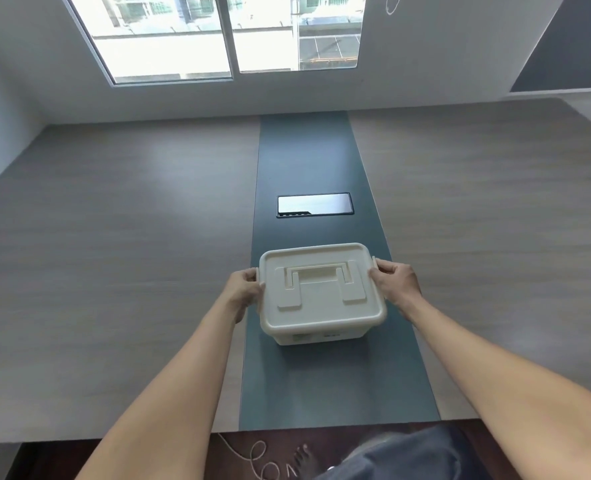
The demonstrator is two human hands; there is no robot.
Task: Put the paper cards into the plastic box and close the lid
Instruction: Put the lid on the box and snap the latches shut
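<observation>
A cream plastic box (321,336) stands on the dark centre strip of the table, its lid (321,306) lying flat on top with the carry handle folded down. My left hand (243,292) grips the box's left side at the latch. On the opposite side my right hand (396,284) holds the right latch. No paper cards are visible; the inside of the box is hidden by the lid.
The wooden table (114,271) has a dark strip (321,382) down its middle with a glossy black cable hatch (314,204) beyond the box. A window fills the far wall. A cord lies on the floor below the near edge.
</observation>
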